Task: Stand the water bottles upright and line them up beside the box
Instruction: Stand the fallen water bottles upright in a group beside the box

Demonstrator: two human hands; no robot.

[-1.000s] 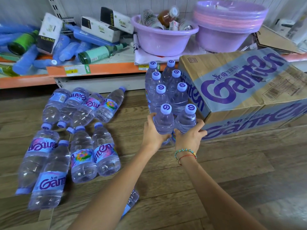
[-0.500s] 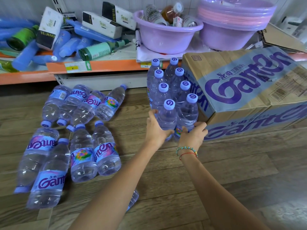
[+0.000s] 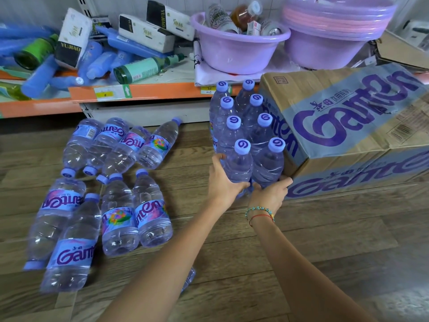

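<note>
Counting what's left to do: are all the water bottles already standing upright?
No. Eight upright bottles stand beside the box, but others, the lying bottles, are still on their sides on the floor.

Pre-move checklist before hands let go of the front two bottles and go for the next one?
1. Left hand grips front-left bottle: ok.
2. Right hand holds front-right bottle: ok.
3. Both front bottles upright: ok.
4. Front pair in line with the standing rows beside the box: ok.
5. Bases flat on floor: cannot tell, hands cover them.
6. Lying bottles all stood up: not ok.
</note>
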